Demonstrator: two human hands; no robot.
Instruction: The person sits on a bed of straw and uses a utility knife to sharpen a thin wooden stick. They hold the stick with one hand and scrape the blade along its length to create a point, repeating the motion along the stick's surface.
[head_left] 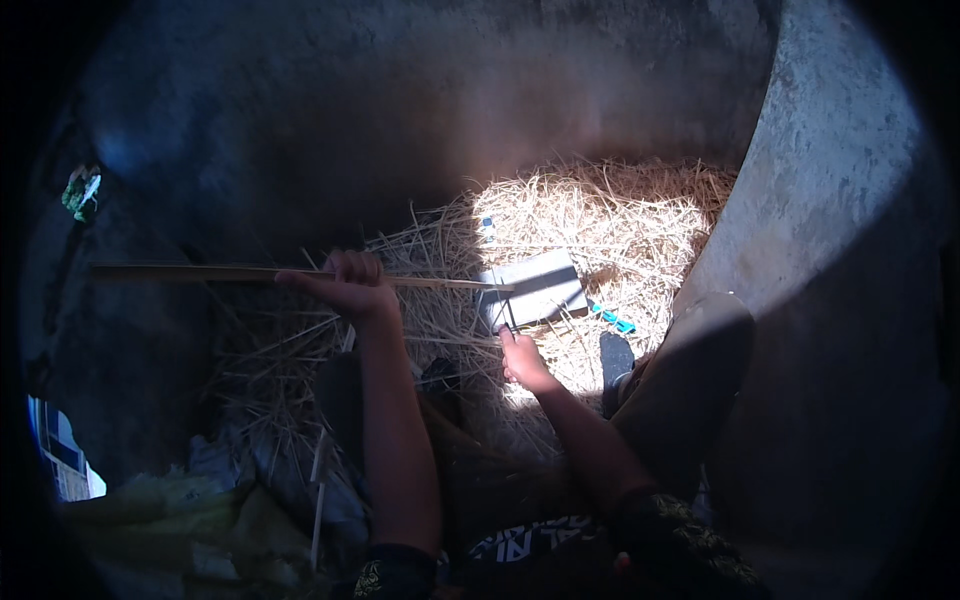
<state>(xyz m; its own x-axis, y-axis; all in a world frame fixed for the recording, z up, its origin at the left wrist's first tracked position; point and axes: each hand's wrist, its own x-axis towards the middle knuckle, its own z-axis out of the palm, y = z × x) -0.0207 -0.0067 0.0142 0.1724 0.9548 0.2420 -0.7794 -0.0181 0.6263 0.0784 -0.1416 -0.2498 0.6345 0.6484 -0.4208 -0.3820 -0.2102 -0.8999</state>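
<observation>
A long, thin strip of bamboo or wood [435, 283] lies level across the view, held by my left hand [352, 286] with the fingers wrapped round it. Its right end reaches over a pale rectangular block [545, 283] on the shavings. My right hand [524, 362] is closed round the handle of a knife [509, 312]. The narrow dark blade points away from me and crosses the strip near its right end; whether it touches the strip I cannot tell. Most of the handle is hidden in my fist.
Pale curled shavings [610, 215] cover the ground, brightly sunlit on the right. A bright blue tool-like object [612, 318] lies beside the block, and a small blue item [487, 224] beyond it. Grey walls [840, 130] rise around. My dark-shod foot [617, 358] rests at right.
</observation>
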